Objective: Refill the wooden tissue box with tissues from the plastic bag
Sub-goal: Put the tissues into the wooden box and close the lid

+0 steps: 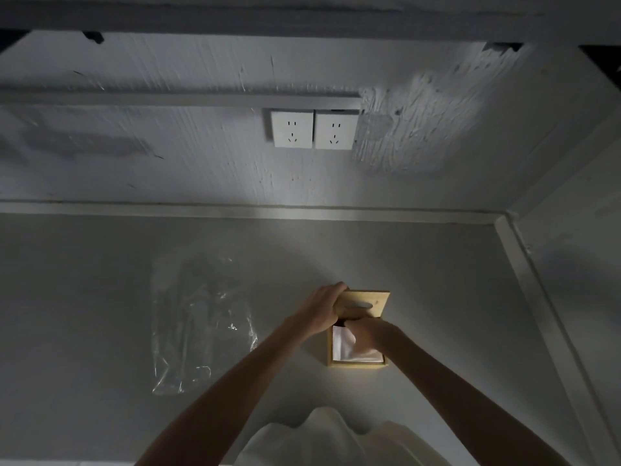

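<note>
Gripping slotted wooden lid (369, 306) in our left fingers (336, 290); right fingers (354, 328) pinch white tissues (342, 348) just below, in square wooden box (356, 363).

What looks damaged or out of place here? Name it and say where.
A rough, scraped plaster patch scars the wall right of the two sockets, unlike the smoother paint around. The wooden tissue box lid is tilted up, but only because the left hand grips it. Nothing spilled.

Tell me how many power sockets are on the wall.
2. The left socket and the right socket sit side by side on the wall. None appears hidden.
</note>
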Demonstrator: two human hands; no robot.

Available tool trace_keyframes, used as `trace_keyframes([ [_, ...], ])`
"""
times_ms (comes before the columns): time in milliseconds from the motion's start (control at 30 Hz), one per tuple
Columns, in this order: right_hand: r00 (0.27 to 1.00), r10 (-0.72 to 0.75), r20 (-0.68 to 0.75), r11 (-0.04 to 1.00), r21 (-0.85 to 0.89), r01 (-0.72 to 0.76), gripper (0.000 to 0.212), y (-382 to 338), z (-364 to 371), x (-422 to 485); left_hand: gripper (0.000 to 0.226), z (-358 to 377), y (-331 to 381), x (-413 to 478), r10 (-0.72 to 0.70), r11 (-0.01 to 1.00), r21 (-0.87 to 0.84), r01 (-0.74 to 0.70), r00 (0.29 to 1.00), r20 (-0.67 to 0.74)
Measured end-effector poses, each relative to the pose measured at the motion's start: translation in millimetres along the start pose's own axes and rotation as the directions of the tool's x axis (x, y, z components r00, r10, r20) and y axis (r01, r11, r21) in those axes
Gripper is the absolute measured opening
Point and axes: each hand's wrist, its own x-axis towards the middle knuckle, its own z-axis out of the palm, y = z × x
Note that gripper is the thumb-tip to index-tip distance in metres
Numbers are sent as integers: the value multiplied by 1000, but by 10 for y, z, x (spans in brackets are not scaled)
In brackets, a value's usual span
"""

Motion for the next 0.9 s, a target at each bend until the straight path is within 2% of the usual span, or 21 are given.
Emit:
trace_keyframes([
  [133, 998, -55, -36, 998, -9, 55, 56, -74, 13, -16, 29, 23, 7, -10, 6, 1000, -3, -6, 1000, -8],
  [233, 995, -61, -81, 992, -111, 52, 52, -98, 40, -28, 34, 51, -24, 2, 10, 1000, 6, -10, 1000, 0],
  [300, 991, -58, -120, 993, -113, 45, 58, -80, 61, -43, 45, 46, -43, 4, 18, 1000, -20, -18, 1000, 1],
  [400, 953, -56, -297, 998, -31, 49, 58, -9, 151, -190, 70, 44, -40, -67, -17, 985, -175, 10, 999, -39],
  [467, 891, -24, -454, 998, 47, 50, 54, 77, 271, -322, 66, 92, -10, -189, -101, 943, -328, 49, 985, -142],
  [533, 806, 62, -589, 988, 151, 35, 40, 186, 418, -437, 69, 244, -55, -367, -190, 917, -390, 81, 949, -251],
  [600, 756, 169, -632, 962, 273, 12, 30, 300, 544, -520, 68, 429, -124, -531, -203, 938, -320, 132, 959, -199],
  [700, 780, 229, -582, 938, 345, -18, 33, 371, 712, -555, 46, 660, -153, -649, -154, 987, -34, 154, 988, 4],
  [733, 782, 235, -577, 937, 348, -25, 34, 370, 748, -558, 44, 721, -138, -659, -157, 988, 16, 156, 987, 30],
  [900, 781, 315, -539, 915, 392, -99, 28, 304, 774, -542, 39, 858, -42, -653, -197, 969, 149, 195, 980, -3],
])
